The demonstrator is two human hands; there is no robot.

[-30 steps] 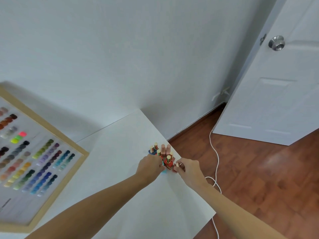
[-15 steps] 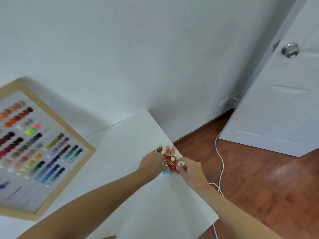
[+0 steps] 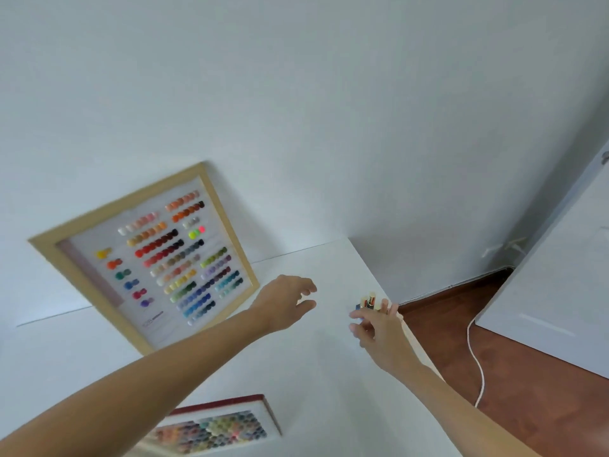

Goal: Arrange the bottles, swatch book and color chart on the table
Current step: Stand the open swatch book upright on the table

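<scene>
The bottles [image 3: 367, 301] cluster at the table's [image 3: 316, 374] right edge, mostly hidden behind the right hand [image 3: 379, 328], so uncountable. Both hands are loosely open and empty, the left hand [image 3: 286, 305] over bare tabletop. One chart [image 3: 158, 255] leans on the wall; one swatch book [image 3: 224, 427] lies near.

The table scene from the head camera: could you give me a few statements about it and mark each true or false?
1. The framed color chart leans against the wall at the back of the table. True.
2. The left hand is gripping a bottle. False: it is open and empty above the table.
3. The bottles stand near the table's right edge, just beyond the right hand. True.
4. The swatch book is closed. False: it lies open, showing rows of colored samples.
5. A white cord runs across the wooden floor to the right of the table. True.
</scene>
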